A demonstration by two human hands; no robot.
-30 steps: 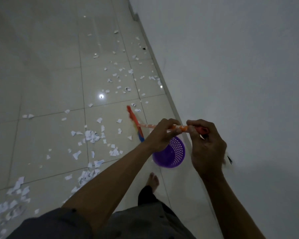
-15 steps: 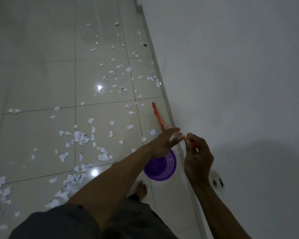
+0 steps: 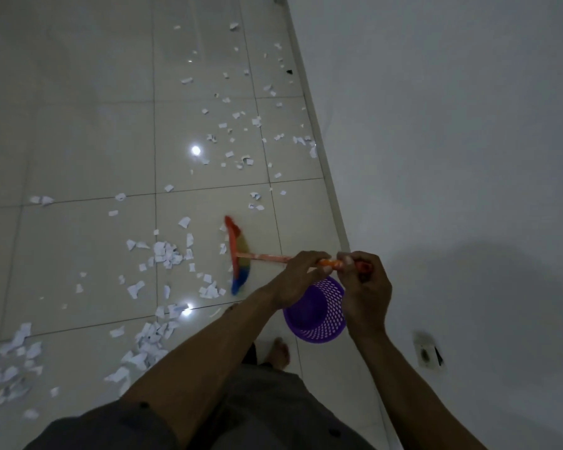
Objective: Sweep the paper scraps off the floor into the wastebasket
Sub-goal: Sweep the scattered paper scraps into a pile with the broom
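I hold a broom (image 3: 239,254) with an orange handle and a red, yellow and blue brush head. My left hand (image 3: 298,276) grips the handle lower down, and my right hand (image 3: 364,293) grips its top end. The brush head rests on the pale tiled floor beside a cluster of white paper scraps (image 3: 165,254). A purple perforated wastebasket (image 3: 316,316) stands upright below my hands, near the wall. More scraps lie scattered across the tiles, with a dense pile at the lower left (image 3: 10,362).
A white wall (image 3: 452,157) runs along the right, meeting the floor at a skirting edge (image 3: 325,164). A wall socket (image 3: 428,354) sits low on the wall. My bare foot (image 3: 280,352) stands just left of the basket.
The broom head has swung left, away from the wall, and now lies crosswise next to the scraps. My left hand has closed on the handle. The view has tilted down.
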